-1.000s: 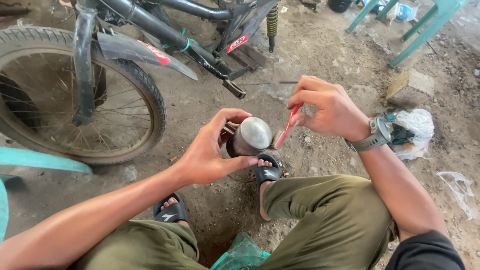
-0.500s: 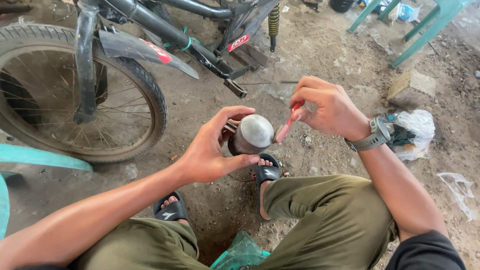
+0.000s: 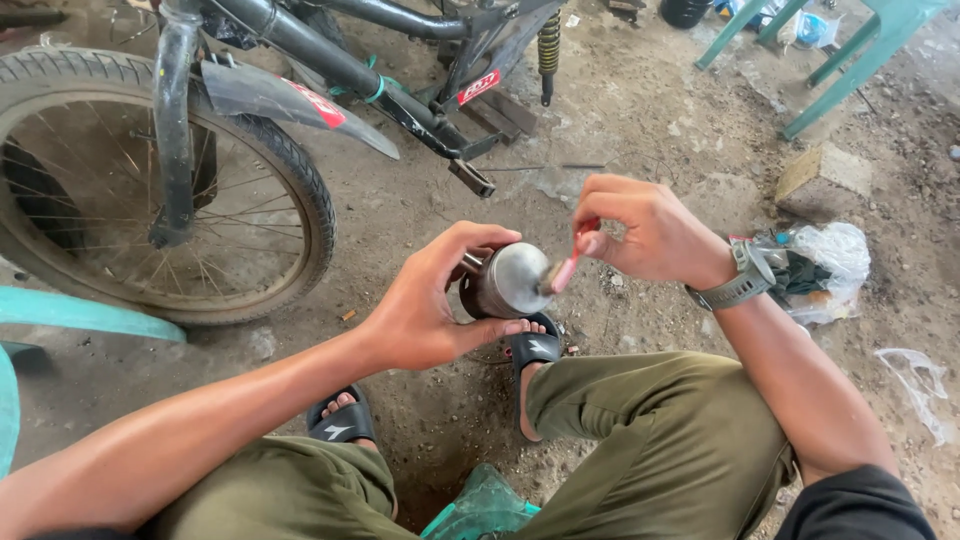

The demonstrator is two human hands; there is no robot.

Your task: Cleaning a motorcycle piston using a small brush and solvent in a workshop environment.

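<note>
My left hand (image 3: 435, 300) grips a grey metal cylinder part (image 3: 510, 278) with a rounded end, held above my sandalled feet. My right hand (image 3: 645, 232), with a grey watch on its wrist, pinches a small red-handled brush (image 3: 566, 268) whose tip touches the right side of the metal part. I am squatting on a dirt floor in olive trousers.
A bicycle stands at the upper left, its front wheel (image 3: 150, 190) and black frame (image 3: 330, 60) close by, a pedal (image 3: 470, 178) just beyond my hands. A clear plastic bag (image 3: 825, 265) with dark items lies at right. Green chair legs (image 3: 850, 60) stand at upper right.
My right hand has lowered the red brush until its tip meets the metal part. The left hand keeps the part in about the same place.
</note>
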